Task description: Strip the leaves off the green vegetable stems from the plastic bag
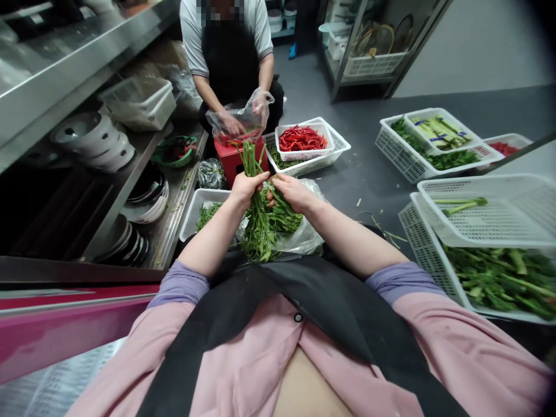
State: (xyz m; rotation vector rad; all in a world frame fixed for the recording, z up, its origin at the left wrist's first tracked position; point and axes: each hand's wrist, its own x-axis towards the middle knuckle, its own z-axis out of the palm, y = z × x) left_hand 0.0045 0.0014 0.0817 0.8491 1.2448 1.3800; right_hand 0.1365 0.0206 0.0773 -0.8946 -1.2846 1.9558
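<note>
A bunch of long green stems (256, 217) hangs upright in my left hand (247, 188), its cut ends pointing up and its leaves down. My left fingers are wrapped round the stems. Close beside it, my right hand (292, 191) is closed on a few leafy green stems (281, 202) that slant down to the right. Under both hands lies a clear plastic bag (310, 237) with more leafy greens (286, 223). To the left of the bag stands a white basket (189, 217) with greens.
Opposite me a person (230, 58) reaches into a plastic bag over a red container (232, 162). A basket of red chillies (303, 139) stands beside it. White baskets (478, 217) of greens are at the right, metal shelving (130, 191) with dishes at the left.
</note>
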